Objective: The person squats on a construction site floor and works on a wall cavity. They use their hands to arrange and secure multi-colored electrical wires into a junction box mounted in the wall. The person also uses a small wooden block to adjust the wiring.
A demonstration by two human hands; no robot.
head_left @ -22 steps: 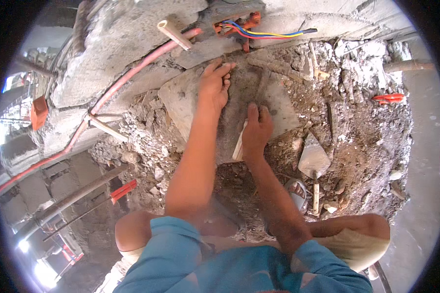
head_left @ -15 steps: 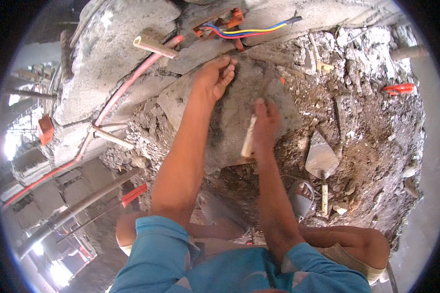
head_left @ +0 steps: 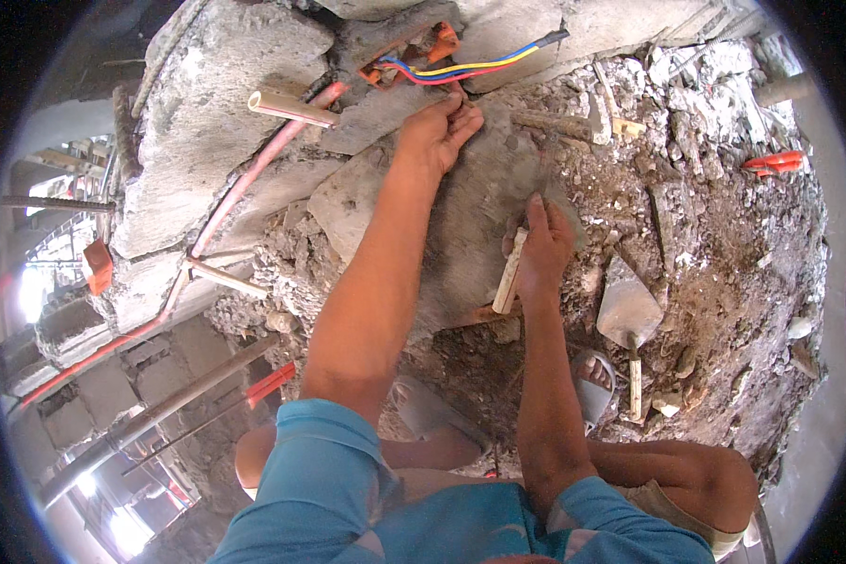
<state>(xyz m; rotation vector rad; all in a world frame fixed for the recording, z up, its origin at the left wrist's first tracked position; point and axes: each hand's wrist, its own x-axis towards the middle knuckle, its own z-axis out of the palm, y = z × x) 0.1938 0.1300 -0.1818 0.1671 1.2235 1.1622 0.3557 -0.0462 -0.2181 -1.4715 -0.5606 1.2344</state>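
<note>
My left hand (head_left: 439,132) reaches up to the wall just below an orange electrical box (head_left: 442,41). Its fingers are curled together at the box's lower edge, and I cannot make out what is in them. Blue, yellow and red wires (head_left: 479,70) come out of the box above that hand. My right hand (head_left: 547,249) grips a narrow-bladed tool with a pale wooden handle (head_left: 509,273). Its thin grey blade points away from me, over a mortar-smeared slab (head_left: 461,254). A pointed trowel (head_left: 630,305) lies on the rubble right of my right forearm.
A pink-red conduit (head_left: 254,174) runs down the broken wall on the left, with a cream pipe piece (head_left: 291,109) across it. Broken rubble (head_left: 724,254) covers the ground to the right, where an orange-red piece (head_left: 774,163) lies. A long pole (head_left: 160,414) slants at lower left.
Both hands have shifted right in the picture, the right hand with its tool most. The whole scene has also shifted slightly. The pointed trowel still lies on the rubble.
</note>
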